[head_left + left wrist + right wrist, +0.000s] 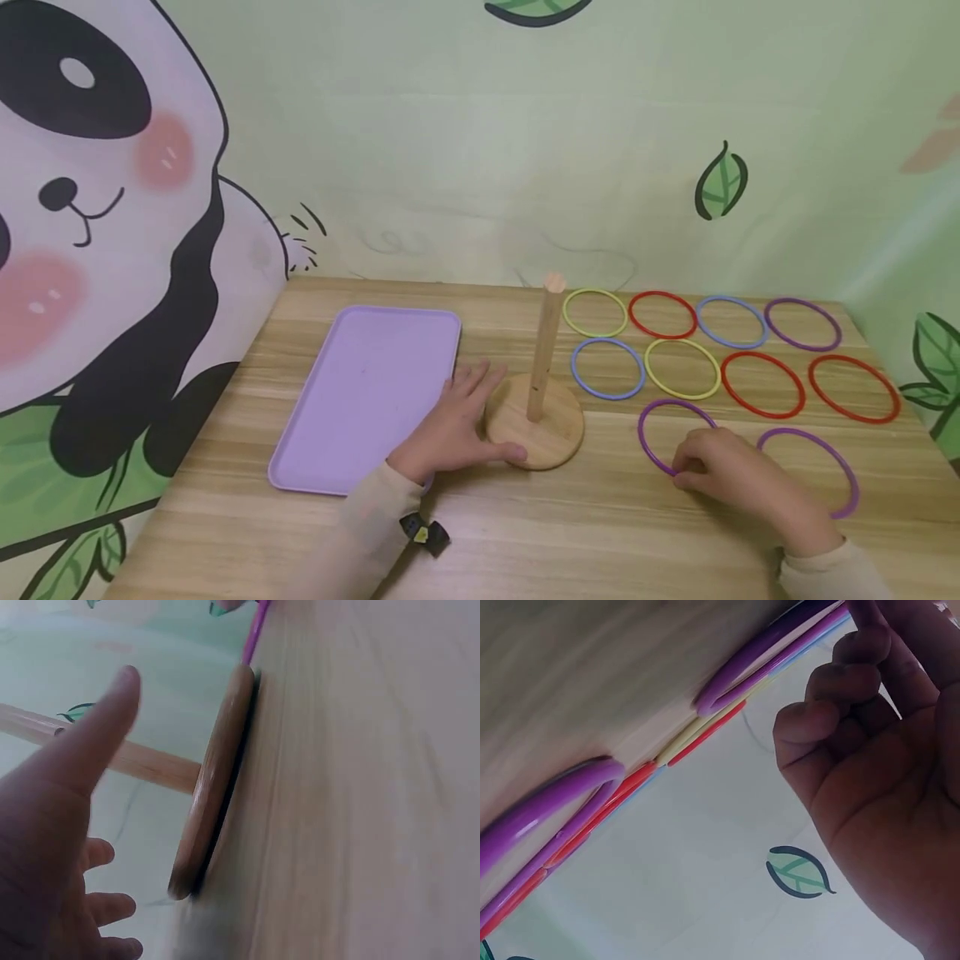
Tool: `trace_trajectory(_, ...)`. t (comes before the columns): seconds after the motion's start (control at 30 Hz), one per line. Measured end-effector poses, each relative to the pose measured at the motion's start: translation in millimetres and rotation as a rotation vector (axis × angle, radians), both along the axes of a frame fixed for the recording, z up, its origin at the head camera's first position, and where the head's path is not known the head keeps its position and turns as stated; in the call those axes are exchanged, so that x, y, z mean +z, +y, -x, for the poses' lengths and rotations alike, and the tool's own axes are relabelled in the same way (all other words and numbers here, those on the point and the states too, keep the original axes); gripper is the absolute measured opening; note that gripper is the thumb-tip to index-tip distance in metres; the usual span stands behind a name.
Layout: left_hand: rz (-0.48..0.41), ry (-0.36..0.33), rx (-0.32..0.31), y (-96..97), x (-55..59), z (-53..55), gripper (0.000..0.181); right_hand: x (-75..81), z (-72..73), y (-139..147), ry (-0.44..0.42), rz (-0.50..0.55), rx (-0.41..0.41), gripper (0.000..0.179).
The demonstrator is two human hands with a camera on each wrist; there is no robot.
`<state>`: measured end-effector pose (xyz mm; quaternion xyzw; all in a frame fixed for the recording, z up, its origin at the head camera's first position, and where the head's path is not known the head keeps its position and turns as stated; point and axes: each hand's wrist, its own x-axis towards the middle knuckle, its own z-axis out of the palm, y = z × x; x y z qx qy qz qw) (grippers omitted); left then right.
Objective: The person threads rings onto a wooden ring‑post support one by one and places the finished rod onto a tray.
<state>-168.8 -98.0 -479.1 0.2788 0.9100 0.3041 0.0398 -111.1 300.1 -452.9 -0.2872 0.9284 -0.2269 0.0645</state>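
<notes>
A wooden stand has a round base (558, 437) and an upright pole (546, 350). My left hand (450, 425) spreads around the base's left side, fingers straight and thumb at its front edge. In the left wrist view the thumb (94, 742) stands out straight beside the pole. To the right, my right hand (731, 475) pinches the near edge of a purple ring (641, 433), which lies on the table. The curled fingers (840, 682) meet that ring at the top of the right wrist view. Another purple ring (853, 479) lies behind this hand, partly hidden by it.
Two rows of thin rings lie farther back, among them a yellow-green ring (596, 290), a red ring (660, 292), a blue ring (611, 398) and a purple ring (798, 300). A light purple tray (367, 392) lies left of the stand. A painted wall (450, 167) borders the table's back.
</notes>
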Motion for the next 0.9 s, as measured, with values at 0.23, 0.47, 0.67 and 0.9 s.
trace_trajectory(0.23, 0.041, -0.03, -0.005, 0.8, -7.4, -3.9, 0.123, -0.5, -2.4, -5, 0.104, -0.021, -0.012, 0.024)
trace_trajectory(0.47, 0.141, 0.014, -0.015, -0.5, -10.9, -5.5, 0.103, 2.9, -1.9, -3, 0.211, 0.035, -0.058, 0.021)
trace_trajectory(0.67, 0.153, 0.029, -0.006, -0.7, -11.1, -5.0, 0.099, 11.2, 0.6, 3, 0.199, 0.071, -0.096, 0.023)
trace_trajectory(0.9, 0.157, 0.026, -0.003, -0.9, -17.7, -6.3, 0.099, 12.2, -1.5, 10, 0.279, 0.087, -0.107, 0.029)
